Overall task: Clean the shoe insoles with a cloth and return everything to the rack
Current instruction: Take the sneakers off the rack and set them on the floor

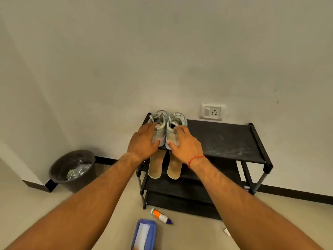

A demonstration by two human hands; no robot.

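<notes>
Bin (pixel 72 184) at 8 o'clock holds crumpled waste; tray (pixel 137 237) on the floor (pixel 189 233) at 6 holds the cloth (pixel 143 232). We log the left hand (pixel 143 141) gripping the left shoe (pixel 160 121) by its heel, the right shoe (pixel 176 120) likewise gripped by the right hand (pixel 185 145), toes to 12 on the rack (pixel 225 139) top shelf. Insoles (pixel 156 165) lie one shelf below, long axes 12–6.
</notes>
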